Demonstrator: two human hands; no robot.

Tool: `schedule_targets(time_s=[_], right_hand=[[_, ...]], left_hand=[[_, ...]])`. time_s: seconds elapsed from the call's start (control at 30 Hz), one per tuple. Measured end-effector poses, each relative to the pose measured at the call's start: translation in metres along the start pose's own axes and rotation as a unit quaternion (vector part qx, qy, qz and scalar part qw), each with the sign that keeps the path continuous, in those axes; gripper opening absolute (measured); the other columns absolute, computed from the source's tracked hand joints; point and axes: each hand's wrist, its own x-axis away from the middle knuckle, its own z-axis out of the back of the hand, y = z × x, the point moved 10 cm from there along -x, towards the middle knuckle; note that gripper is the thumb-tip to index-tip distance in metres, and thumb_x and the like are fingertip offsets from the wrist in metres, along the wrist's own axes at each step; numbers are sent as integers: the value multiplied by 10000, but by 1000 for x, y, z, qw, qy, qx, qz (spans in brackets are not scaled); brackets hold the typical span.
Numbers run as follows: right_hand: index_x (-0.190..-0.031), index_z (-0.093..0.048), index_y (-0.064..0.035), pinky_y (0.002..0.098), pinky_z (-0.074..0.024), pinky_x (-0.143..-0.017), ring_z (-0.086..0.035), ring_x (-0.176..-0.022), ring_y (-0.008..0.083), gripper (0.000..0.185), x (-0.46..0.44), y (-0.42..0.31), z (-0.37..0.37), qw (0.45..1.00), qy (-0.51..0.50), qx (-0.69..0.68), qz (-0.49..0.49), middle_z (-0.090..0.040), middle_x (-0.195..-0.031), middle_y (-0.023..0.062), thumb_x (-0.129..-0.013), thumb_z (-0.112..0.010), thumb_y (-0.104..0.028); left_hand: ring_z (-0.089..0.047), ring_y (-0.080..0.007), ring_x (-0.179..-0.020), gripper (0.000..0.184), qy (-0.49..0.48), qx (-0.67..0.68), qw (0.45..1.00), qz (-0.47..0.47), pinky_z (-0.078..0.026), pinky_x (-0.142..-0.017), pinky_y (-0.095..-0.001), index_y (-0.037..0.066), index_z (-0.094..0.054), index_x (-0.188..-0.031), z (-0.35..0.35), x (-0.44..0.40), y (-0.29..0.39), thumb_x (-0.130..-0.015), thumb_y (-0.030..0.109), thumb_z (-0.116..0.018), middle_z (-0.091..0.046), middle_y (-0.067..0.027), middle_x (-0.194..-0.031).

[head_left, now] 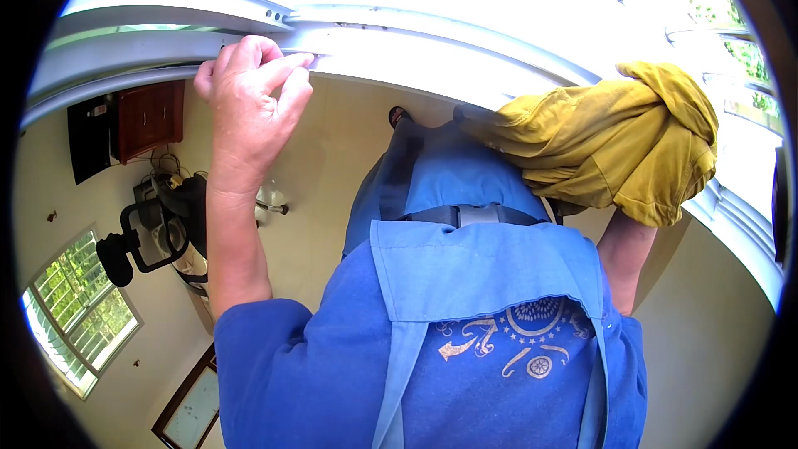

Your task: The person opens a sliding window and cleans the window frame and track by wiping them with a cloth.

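Observation:
My left hand is raised against the pale metal window frame, near the corner where two rails meet. Its fingers are bent and pinched together at the frame's inner edge. Whatever may be between the fingertips is too small to make out. On the other side, a bunched mustard-yellow cloth with stitched seams drapes over my right hand. That hand is hidden under the folds, with only the forearm showing below. The cloth lies against the frame's right part.
Bright light washes out the window above the frame. Below are the tiled floor, a black chair-like object with cables, a reddish-brown wooden cabinet and a barred window. I wear a blue apron.

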Motion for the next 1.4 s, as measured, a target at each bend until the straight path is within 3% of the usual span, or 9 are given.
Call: schedule_targets(time_s=[0.57, 0.7, 0.8, 0.97, 1.07, 1.13, 1.23, 1.3, 1.4], right_hand=[[-1327, -410, -3, 397, -425, -1020, -501, -1184, 277, 536, 2, 1, 3, 1000, -1, -17, -1, -500, -1294, 182, -983, -374, -413], [-1327, -410, -2, 395, -424, -1021, -502, -1184, 277, 538, 1, 1, 5, 1000, -3, -25, 1, -502, -1292, 182, -985, -369, -415], [-1327, -409, -1, 394, -424, -1021, -502, -1183, 277, 539, 1, 1, 4, 999, -10, -35, 1, -503, -1291, 183, -986, -365, -416], [-1327, -409, 1, 392, -423, -1022, -503, -1182, 276, 541, 0, 5, 2, 997, -33, -66, 0, -505, -1289, 183, -987, -359, -418], [-1327, -409, 1, 391, -422, -1022, -504, -1182, 276, 542, 0, 6, -2, 994, -55, -92, 1, -507, -1288, 183, -988, -355, -419], [-1327, -408, 2, 390, -422, -1023, -504, -1181, 276, 543, 1, 5, -6, 990, -79, -118, 3, -508, -1287, 184, -989, -353, -420], [-1327, -408, 3, 388, -421, -1023, -505, -1181, 276, 545, 2, 5, -10, 984, -107, -144, 6, -509, -1286, 184, -990, -349, -421], [-1330, -404, 3, 389, -419, -1026, -501, -1187, 278, 547, 2, 5, -5, 989, -87, -121, 8, -508, -1288, 187, -990, -348, -422], [-1339, -392, 4, 393, -414, -1033, -490, -1205, 283, 554, 1, 9, 4, 998, -27, -49, 2, -501, -1296, 195, -990, -349, -424]], left_hand=[[-530, -153, -854, 160, -32, 82, 996, 5, -262, -969, -383, 127, -741, -850, -4, -7, -12, -755, 177, -623, -547, 18, -797], [-574, -93, -713, 195, 19, 269, 961, 54, -455, -632, -243, 35, -711, -884, 10, -26, -21, -801, 198, -642, -633, -29, -771], [-518, -75, -687, 208, -15, 207, 953, 220, -427, -650, -226, 7, -690, -973, 11, -33, -17, -853, 169, -638, -604, -10, -792], [-571, -117, -728, 439, 24, 8, 988, 149, -455, -707, -259, 13, -643, -1115, 8, -65, 4, -851, 363, -640, -631, -59, -785], [-560, -283, -671, 109, 75, 110, 978, 161, -436, -633, -388, 27, -572, -806, 12, -79, 16, -850, 123, -600, -582, -141, -724], [-544, -247, -651, 135, 99, 88, 984, 118, -429, -611, -374, 13, -575, -830, 9, -85, 9, -846, 142, -609, -570, -134, -711], [-543, -235, -648, 161, -48, 190, 969, 151, -433, -619, -370, 5, -571, -827, -28, -88, -3, -835, 155, -629, -561, -136, -702], [-578, -118, -741, 430, -27, 184, 977, 103, -468, -730, -279, 11, -623, -1139, -49, -89, -23, -902, 368, -584, -638, -53, -814], [-569, -94, -753, 405, -36, 111, 985, 124, -465, -710, -257, 2, -631, -1112, -29, -74, -13, -921, 355, -572, -636, -51, -843]])
